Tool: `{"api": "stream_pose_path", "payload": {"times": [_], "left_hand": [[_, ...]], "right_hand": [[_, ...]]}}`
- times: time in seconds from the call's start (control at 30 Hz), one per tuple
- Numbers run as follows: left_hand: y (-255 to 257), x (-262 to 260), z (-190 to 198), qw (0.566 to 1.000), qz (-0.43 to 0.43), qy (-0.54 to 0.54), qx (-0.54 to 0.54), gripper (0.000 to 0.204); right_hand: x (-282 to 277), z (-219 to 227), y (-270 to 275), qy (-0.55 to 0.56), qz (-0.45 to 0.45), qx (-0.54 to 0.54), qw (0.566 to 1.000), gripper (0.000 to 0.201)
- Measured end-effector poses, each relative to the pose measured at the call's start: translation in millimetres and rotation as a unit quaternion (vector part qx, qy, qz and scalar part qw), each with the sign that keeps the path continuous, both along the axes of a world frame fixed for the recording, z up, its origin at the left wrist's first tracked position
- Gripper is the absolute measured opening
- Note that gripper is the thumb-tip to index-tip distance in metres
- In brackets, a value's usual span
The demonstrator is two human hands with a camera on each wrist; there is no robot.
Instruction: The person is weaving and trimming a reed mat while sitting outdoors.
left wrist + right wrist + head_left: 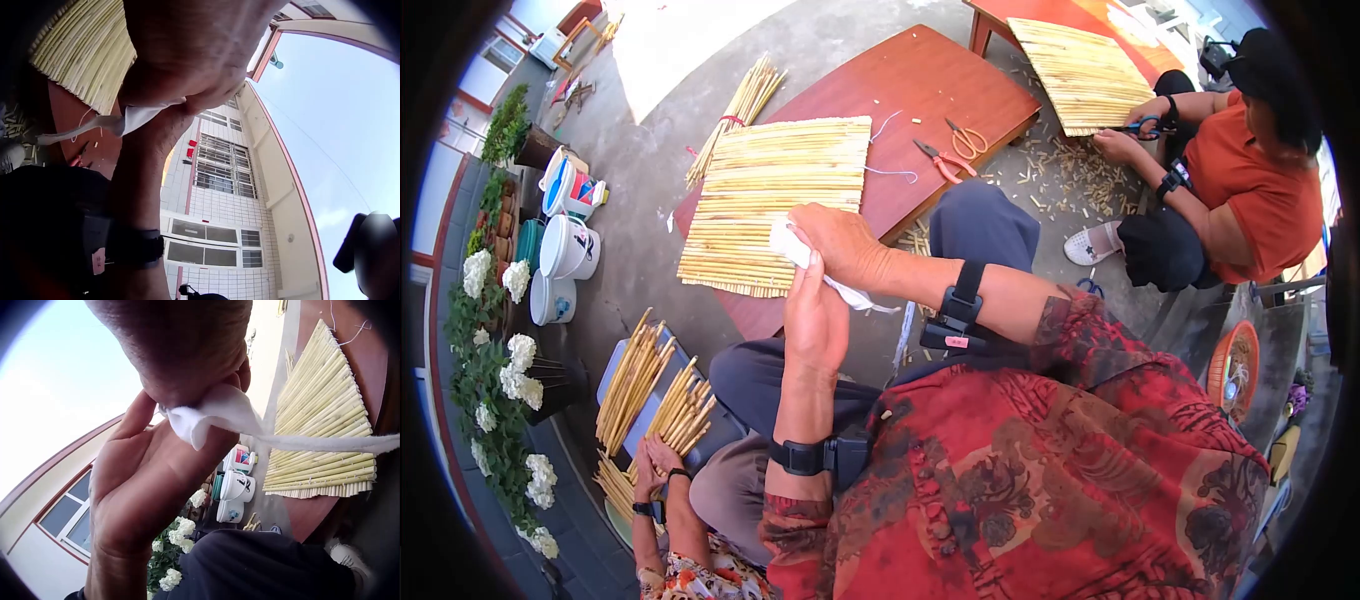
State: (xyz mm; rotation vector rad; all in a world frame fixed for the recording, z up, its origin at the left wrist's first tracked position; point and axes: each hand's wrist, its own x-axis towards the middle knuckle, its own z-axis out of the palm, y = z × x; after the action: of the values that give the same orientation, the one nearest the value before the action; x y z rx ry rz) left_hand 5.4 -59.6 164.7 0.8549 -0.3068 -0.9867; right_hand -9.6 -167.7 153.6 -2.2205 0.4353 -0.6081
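Note:
Just in front of my body, both hands meet at a crumpled white cloth (786, 242). My right hand (840, 245) grips it with bent fingers. Palm showing and fingers fairly straight, my left hand (815, 325) reaches up against the cloth; the right wrist view shows its thumb apart from the palm (147, 481), its fingertips hidden behind the cloth and right hand. A narrow strip (325, 444) of the cloth trails away. Beyond the hands lies a mat of thin bamboo-like sticks (775, 190) on the red-brown table (900, 80), white string at its edge.
Red-handled pliers (945, 160) and scissors (967, 140) lie on the table, a stick bundle (740, 110) at its left. At right a person (1260, 190) works on another mat (1085, 75). At lower left another person's hands (658, 460) touch sticks over a tray (625, 375).

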Motion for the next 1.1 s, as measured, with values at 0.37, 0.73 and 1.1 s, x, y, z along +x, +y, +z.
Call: {"api": "stream_pose_path", "payload": {"times": [0.37, 0.73, 1.1], "left_hand": [[-4, 3, -24, 0.996, -0.044, 0.045, 0.056, 0.051], [-27, 33, -31, 0.975, 0.189, 0.099, 0.060, 0.036], [-38, 14, -23, 0.966, 0.259, 0.017, 0.012, 0.027]], "right_hand": [[4, 12, -38, -0.123, -0.074, 0.598, 0.789, 0.024], [-5, -22, 37, -0.154, 0.105, -0.061, 0.980, 0.027], [8, 0, 25, -0.110, 0.036, 0.239, 0.964, 0.022]]}}
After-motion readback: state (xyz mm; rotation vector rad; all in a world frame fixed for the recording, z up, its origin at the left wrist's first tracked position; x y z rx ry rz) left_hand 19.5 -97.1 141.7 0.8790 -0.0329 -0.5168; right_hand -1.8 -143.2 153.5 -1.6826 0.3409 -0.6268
